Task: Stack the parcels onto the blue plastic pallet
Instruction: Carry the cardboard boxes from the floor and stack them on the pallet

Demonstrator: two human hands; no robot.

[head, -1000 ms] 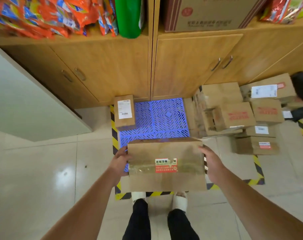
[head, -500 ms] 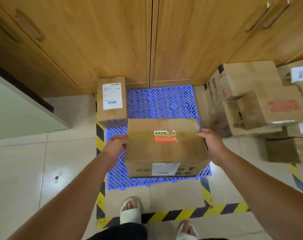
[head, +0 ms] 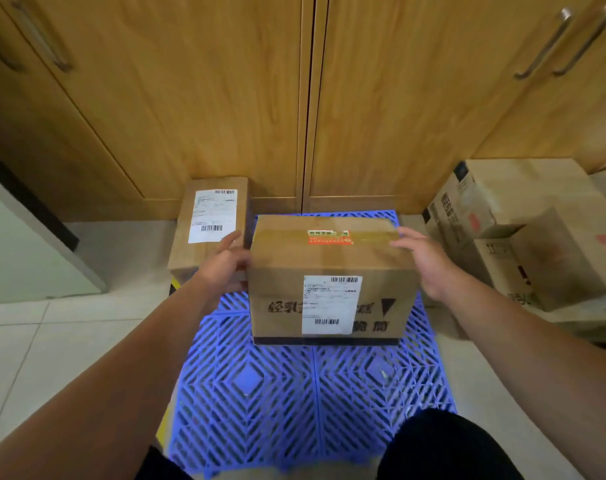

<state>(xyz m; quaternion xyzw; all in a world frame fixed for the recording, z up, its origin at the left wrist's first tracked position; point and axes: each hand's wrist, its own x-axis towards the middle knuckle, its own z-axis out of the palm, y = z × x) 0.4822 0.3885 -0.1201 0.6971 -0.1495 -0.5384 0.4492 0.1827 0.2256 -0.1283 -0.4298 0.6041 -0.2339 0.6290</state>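
Resting on the blue plastic pallet (head: 312,393) beside a smaller parcel (head: 208,230), the large parcel (head: 329,258) is flanked by a spread left hand (head: 222,268) and touched by the right hand (head: 423,261) (fingers straight). Placement is judged complete; another must be fetched from the heap (head: 519,244).

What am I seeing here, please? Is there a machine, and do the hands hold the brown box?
No machine: a person works with bare hands, and the one camera sits on the head, looking down. The large parcel stands on the blue pallet. The left hand is open beside it. The right hand rests straight fingers on its top right edge, without gripping. A smaller parcel stands to the left, a pile of boxes to the right, wooden cupboards behind.
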